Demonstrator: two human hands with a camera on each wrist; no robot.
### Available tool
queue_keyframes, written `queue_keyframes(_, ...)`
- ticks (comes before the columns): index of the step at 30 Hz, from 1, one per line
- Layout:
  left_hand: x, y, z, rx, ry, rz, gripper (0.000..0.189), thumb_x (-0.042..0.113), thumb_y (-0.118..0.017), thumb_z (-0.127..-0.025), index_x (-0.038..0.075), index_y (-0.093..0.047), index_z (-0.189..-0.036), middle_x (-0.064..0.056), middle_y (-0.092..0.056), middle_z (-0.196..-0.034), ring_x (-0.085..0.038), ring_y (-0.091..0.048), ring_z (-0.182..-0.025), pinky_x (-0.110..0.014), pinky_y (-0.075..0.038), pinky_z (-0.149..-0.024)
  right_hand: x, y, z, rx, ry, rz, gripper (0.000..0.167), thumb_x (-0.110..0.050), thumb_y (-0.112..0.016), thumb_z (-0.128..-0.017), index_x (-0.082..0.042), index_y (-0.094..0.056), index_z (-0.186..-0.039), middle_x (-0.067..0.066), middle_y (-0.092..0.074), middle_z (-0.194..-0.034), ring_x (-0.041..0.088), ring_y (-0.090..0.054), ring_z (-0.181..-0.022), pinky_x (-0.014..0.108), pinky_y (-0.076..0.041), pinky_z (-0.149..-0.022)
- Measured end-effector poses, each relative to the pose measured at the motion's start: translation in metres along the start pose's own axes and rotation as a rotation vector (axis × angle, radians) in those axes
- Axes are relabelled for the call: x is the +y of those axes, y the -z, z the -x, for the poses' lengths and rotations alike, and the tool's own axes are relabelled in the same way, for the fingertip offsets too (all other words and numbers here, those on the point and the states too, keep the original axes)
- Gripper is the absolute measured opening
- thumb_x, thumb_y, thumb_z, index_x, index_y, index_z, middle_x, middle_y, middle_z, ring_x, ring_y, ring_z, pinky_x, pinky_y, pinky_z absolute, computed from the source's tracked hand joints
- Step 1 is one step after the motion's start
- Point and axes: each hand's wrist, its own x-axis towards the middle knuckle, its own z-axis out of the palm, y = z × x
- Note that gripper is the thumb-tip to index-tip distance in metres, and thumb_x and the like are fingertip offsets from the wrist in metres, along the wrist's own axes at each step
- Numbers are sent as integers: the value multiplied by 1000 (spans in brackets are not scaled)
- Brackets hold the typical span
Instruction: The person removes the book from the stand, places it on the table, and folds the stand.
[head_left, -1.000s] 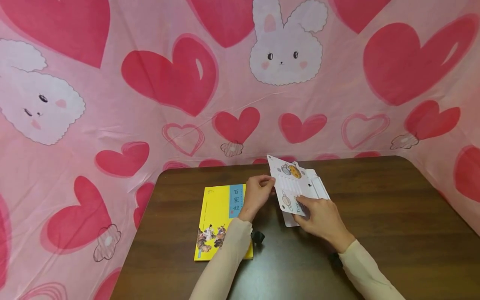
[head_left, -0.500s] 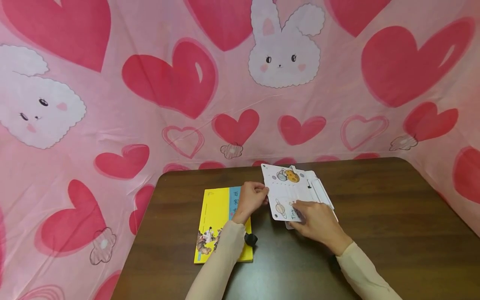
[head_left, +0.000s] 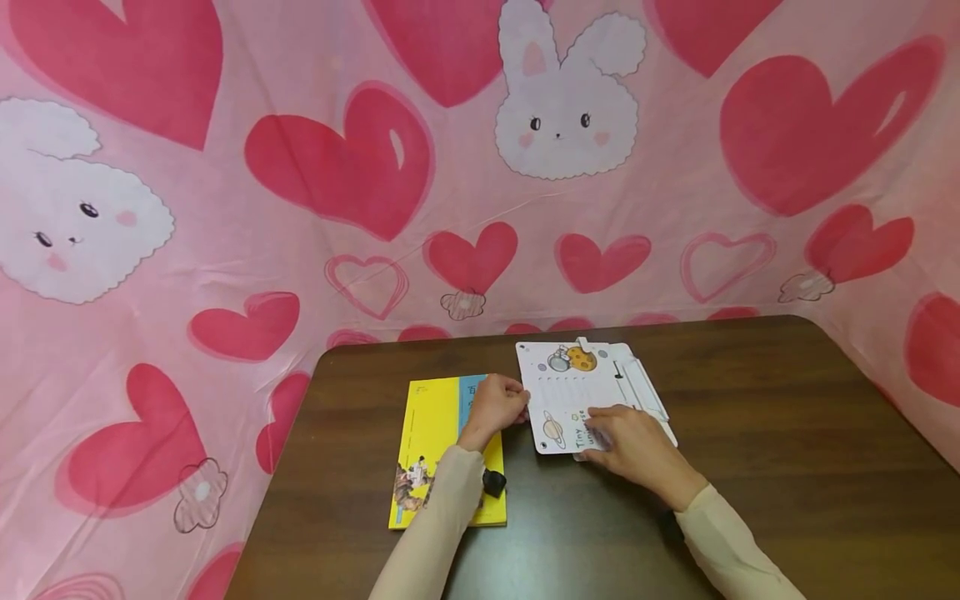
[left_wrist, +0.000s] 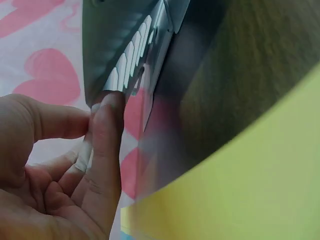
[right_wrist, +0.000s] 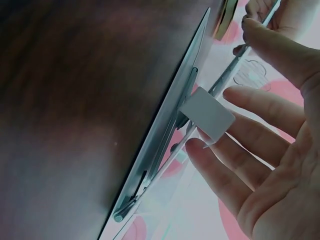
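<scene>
A white folding book stand (head_left: 553, 392) printed with an astronaut, a ringed planet and "Tiny universe" lies near the table's far side. My left hand (head_left: 497, 408) pinches the left edge of its panel between thumb and fingers. In the left wrist view the panel's slots (left_wrist: 127, 57) show beyond the fingertips. My right hand (head_left: 637, 446) rests at the panel's near right part, fingers fairly straight and spread. In the right wrist view those fingers (right_wrist: 265, 107) reach the panel beside a small white clip (right_wrist: 207, 115), and a lower plate (right_wrist: 165, 115) shows under the panel.
A yellow book (head_left: 427, 417) with a blue strip lies left of the stand, partly under my left forearm. The dark wooden table (head_left: 787, 433) ends at a pink cloth (head_left: 675, 167) with hearts and rabbits.
The stand's tilted panel has come down at its left side and lies flatter. My left hand has moved down and left with that edge; the right hand has barely shifted.
</scene>
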Motion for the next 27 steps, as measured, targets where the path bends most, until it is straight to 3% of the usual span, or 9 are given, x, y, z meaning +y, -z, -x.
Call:
queue_keyframes(6, -3, 1, 1, -27, 14, -61, 19, 14, -72, -96, -2, -78, -106, -10, -74, -79, -17, -67, -62, -27, -62, -65, 0, 0, 1, -48, 11, -8, 43, -27, -92, -76, -4, -80, -110, 12, -78, -120, 33, -73, -111, 51, -58, -95)
queue_keyframes(14, -3, 1, 3, -51, -42, -203, 16, 15, -72, -95, 1, -79, -93, -6, -74, -71, -17, -67, -58, -26, -55, -58, 1, -1, 1, -81, 1, -19, 40, -21, -91, -77, -3, -79, -111, 12, -77, -122, 33, -73, -114, 51, -58, -97)
queue_keyframes(27, 0, 1, 5, -81, 3, -277, 21, 23, -74, -95, 5, -81, -89, -3, -69, -69, -18, -61, -59, -24, -50, -55, 2, -1, 2, -105, 6, -43, 33, -14, -90, -78, -3, -79, -106, 13, -77, -122, 34, -72, -113, 51, -57, -96)
